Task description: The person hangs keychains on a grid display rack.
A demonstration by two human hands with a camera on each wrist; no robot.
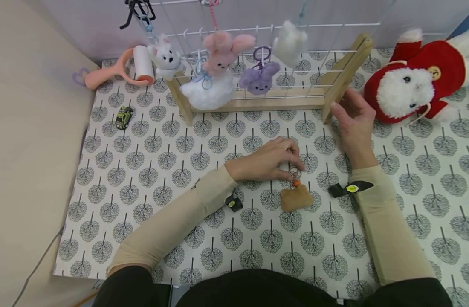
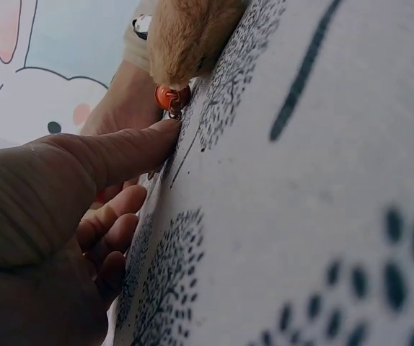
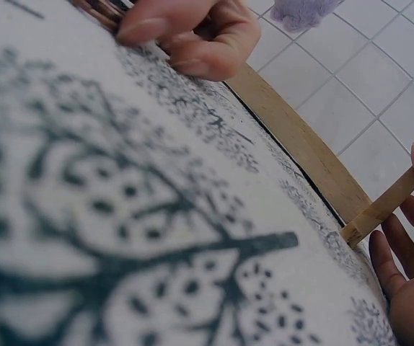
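Observation:
A tan plush keychain (image 1: 296, 198) with an orange bead (image 1: 296, 183) and metal rings lies on the cloth. My left hand (image 1: 270, 160) is at its rings, thumb and finger pinching them; in the left wrist view the thumb tip meets the metal beside the bead. My right hand (image 1: 356, 121) grips the front foot of a wooden display rack (image 1: 257, 104) with white wires, thumb on one side and fingers on the other. From the rack hang a white plush dog (image 1: 166, 59), a pink plush bunny (image 1: 221, 53), a white fluffy plush (image 1: 209, 91), a purple plush bunny (image 1: 259, 79) and another white plush (image 1: 290, 44).
At the back left lies a peach-handled lint roller (image 1: 115, 70), with a small green toy car (image 1: 124, 118) in front. A red and white plush doll (image 1: 415, 81) lies to the right of the rack. Tree-print cloth (image 1: 238, 243) covers the table; a wall (image 1: 31, 140) stands left.

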